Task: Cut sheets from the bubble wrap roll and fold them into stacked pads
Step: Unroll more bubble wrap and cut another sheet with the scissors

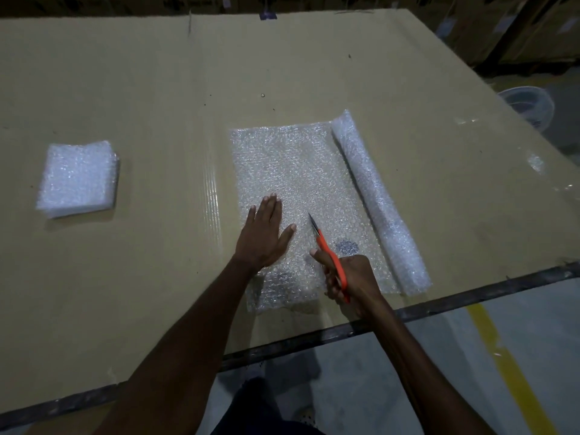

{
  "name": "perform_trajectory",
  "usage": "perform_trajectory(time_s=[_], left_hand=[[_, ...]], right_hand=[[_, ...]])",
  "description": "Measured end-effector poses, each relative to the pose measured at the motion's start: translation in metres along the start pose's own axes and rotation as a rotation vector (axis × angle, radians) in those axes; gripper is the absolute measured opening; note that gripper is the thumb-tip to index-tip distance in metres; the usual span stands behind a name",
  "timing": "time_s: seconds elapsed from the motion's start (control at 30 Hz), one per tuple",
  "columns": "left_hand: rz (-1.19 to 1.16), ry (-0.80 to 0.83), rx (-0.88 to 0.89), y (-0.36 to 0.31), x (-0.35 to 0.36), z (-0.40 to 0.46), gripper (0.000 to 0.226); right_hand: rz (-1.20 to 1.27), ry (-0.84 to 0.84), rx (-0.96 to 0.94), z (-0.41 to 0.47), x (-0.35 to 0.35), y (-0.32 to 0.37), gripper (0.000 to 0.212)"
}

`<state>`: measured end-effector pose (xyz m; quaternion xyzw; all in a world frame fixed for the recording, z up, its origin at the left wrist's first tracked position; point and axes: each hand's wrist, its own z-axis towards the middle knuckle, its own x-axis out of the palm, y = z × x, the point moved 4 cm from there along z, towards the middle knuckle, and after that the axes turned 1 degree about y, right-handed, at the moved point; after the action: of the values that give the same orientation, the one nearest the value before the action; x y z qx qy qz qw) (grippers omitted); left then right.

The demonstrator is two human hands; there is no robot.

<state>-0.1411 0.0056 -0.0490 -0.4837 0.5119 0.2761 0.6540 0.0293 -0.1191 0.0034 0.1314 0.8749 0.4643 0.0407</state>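
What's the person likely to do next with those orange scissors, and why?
Probably push the scissors forward through the unrolled sheet: the right hand grips them, blade pointing away, while the left hand presses the sheet flat beside the roll.

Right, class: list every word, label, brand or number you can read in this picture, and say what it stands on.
No text can be read.
Paper labels on the stacked cartons behind the table: too dark and blurred.
Bubble wrap roll, orange scissors, folded pads: no print shows.

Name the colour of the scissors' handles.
Bright orange; the scissors, held in the right hand, show clearly in the head view.
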Motion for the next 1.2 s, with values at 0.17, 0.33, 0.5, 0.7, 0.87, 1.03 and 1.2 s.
perform_trajectory(time_s=[0.17, 0.33, 0.5, 0.7, 0.87, 1.03, 1.2], left_hand=[[-0.008, 0.014, -0.001, 0.001, 0.000, 0.000, 0.075], [-0.009, 0.015, 0.002, 0.001, -0.002, -0.001, 0.077], [0.072, -0.005, 0.033, 0.001, -0.009, 0.002, 0.079], [0.126, -0.031, 0.116, 0.008, -0.021, 0.019, 0.086], [0.070, 0.064, 0.099, 0.013, -0.011, 0.019, 0.094], [0.052, 0.085, 0.102, 0.016, -0.004, 0.020, 0.096], [0.057, 0.102, 0.091, 0.016, -0.008, 0.019, 0.097]], right_hand=[[-0.039, -0.027, -0.004, 0.004, -0.001, -0.006, 0.048], [-0.056, -0.022, -0.012, 0.001, 0.004, 0.003, 0.045], [-0.119, -0.010, -0.051, 0.011, 0.007, 0.013, 0.046], [-0.127, -0.064, -0.034, 0.012, 0.012, 0.014, 0.046], [-0.155, -0.112, -0.048, 0.017, 0.018, 0.022, 0.050], [-0.132, -0.106, -0.062, 0.022, 0.017, 0.019, 0.055], [-0.088, -0.079, -0.064, 0.025, 0.022, 0.022, 0.053]])
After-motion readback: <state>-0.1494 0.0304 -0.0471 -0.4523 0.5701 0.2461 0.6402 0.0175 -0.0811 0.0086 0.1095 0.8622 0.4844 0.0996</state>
